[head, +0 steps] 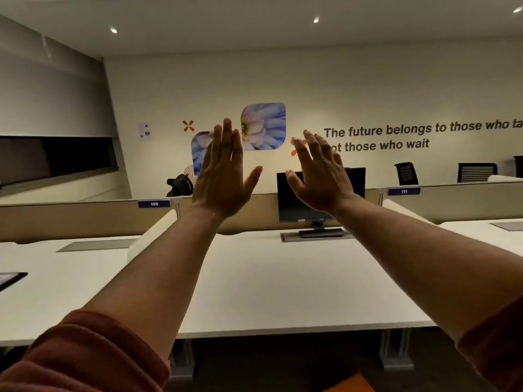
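Both my arms reach out in front of me, raised above a white desk [283, 284]. My left hand [223, 176] is held up with its back toward me, fingers straight and together, thumb out to the right. My right hand [319, 176] is up beside it, fingers straight and slightly spread. Neither hand holds or touches anything. A gap of about a hand's width separates them. Rust-coloured sleeves are pushed up on both forearms.
A dark monitor [300, 205] stands at the back of the desk, partly behind my right hand. Beige partitions [85, 219] divide the desks. A dark tablet corner [11, 278] lies far left. Black chairs [475, 172] stand at the right by the wall.
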Demonstrator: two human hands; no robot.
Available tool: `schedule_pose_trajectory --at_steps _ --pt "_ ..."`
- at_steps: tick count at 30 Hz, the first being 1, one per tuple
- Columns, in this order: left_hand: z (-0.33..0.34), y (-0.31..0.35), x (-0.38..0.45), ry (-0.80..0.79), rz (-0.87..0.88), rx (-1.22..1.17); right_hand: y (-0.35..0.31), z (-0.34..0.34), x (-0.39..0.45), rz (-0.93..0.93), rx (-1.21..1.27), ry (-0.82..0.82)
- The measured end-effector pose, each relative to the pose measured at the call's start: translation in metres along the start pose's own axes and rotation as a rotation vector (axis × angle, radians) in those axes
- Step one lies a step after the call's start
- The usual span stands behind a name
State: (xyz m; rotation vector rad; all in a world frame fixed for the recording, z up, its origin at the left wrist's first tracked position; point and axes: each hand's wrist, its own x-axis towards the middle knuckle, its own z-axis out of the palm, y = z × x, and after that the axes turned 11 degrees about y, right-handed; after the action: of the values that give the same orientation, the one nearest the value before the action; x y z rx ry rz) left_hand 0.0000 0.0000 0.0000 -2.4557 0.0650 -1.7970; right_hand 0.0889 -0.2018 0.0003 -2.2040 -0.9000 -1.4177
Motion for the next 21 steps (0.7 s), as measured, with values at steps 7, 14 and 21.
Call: schedule_pose_trajectory --at_steps 7,14,21 --pt "0.025 0.008 -0.027 -0.088 -0.011 0.015 0.007 0.019 -0.037 0.074 -0.038 -0.093" --pt "0.041 0.024 -0.072 -0.214 -0.084 -0.028 0.014 0.037 -0.084 0.101 -0.082 -0.192" --pt "0.063 0.034 -0.109 -0.307 -0.106 -0.079 0.022 0.053 -0.133 0.158 -0.075 -0.291"
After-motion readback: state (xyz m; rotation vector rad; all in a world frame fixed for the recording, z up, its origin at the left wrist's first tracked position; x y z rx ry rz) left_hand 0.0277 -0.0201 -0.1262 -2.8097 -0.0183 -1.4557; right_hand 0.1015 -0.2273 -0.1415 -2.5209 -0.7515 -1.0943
